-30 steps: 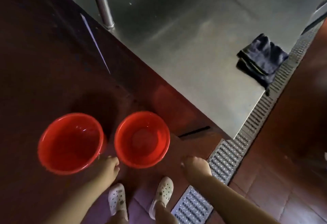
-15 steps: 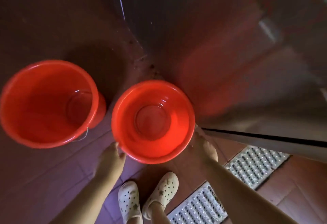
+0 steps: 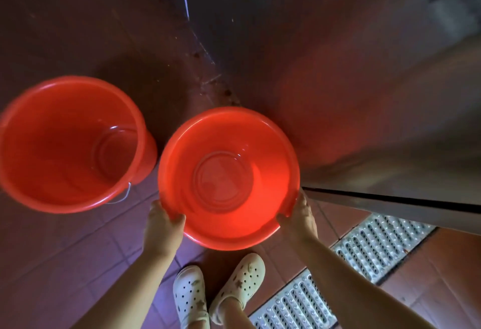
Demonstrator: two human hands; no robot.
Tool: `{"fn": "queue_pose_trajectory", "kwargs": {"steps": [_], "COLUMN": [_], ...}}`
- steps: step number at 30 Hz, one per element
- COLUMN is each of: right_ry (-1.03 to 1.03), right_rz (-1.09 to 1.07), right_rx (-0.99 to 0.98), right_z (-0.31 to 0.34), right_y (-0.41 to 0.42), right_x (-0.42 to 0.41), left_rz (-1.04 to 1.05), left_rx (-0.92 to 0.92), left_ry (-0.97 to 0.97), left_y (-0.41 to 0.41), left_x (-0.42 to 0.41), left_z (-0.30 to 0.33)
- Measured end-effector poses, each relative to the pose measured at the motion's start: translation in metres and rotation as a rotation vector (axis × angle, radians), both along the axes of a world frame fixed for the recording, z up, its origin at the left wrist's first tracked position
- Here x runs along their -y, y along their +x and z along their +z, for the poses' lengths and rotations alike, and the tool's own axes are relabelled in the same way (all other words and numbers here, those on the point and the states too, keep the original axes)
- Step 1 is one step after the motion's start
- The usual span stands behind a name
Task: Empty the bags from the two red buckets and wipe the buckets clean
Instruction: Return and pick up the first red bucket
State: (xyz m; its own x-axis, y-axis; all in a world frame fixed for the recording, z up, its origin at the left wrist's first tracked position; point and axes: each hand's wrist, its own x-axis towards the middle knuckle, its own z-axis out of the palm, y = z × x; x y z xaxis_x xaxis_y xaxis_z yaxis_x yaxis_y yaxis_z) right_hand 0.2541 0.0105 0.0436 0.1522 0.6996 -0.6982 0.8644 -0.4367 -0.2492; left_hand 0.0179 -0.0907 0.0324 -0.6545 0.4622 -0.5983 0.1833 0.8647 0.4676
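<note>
So we've got both hands on the nearer round red plastic bucket (image 3: 229, 177), the one right in front of our feet. Left hand (image 3: 162, 224) is clamped on the rim at the lower left, thumb hooked over the lip and the other fingers tucked underneath where we can't see them. Right hand (image 3: 302, 218) does the same on the lower right of the rim, thumb on top, fingers wrapped under. So the bucket sits between the two hands, gripped from both sides. Inside looks bare, just the ringed bottom showing.

Count: two red buckets. The second red plastic bucket (image 3: 70, 144) is just beside the first on its left, standing upright on the reddish tiled floor (image 3: 65, 263), nobody touching it; a thin wire handle pokes out at its lower edge. Also two white perforated clogs (image 3: 218, 292) below the held bucket, and a perforated metal drain grate (image 3: 338, 271) running off to the right under the edge of a steel counter (image 3: 377, 94).
</note>
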Motion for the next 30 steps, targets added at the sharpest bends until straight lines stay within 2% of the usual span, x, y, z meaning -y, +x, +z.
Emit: {"fn": "queue_pose_trajectory", "kwargs": {"steps": [7, 13, 18, 23, 30], "right_ry": [0.096, 0.263, 0.419, 0.594, 0.796], "right_rz": [-0.004, 0.026, 0.067, 0.088, 0.033], "right_rx": [-0.102, -0.184, -0.301, -0.405, -0.496], "right_z": [0.157, 0.311, 0.411, 0.481, 0.537], "right_y": [-0.017, -0.038, -0.045, -0.04, -0.008], "right_x": [0.01, 0.031, 0.054, 0.059, 0.038], "left_rz": [0.027, 0.01, 0.053, 0.087, 0.058], "left_rx": [0.0, -0.138, -0.175, -0.17, -0.204], "left_ry": [0.214, 0.353, 0.478, 0.56, 0.731], "left_y": [-0.021, -0.048, -0.061, -0.063, -0.038], "left_x": [0.02, 0.044, 0.067, 0.072, 0.048], "left_z": [0.152, 0.3, 0.401, 0.476, 0.547]}}
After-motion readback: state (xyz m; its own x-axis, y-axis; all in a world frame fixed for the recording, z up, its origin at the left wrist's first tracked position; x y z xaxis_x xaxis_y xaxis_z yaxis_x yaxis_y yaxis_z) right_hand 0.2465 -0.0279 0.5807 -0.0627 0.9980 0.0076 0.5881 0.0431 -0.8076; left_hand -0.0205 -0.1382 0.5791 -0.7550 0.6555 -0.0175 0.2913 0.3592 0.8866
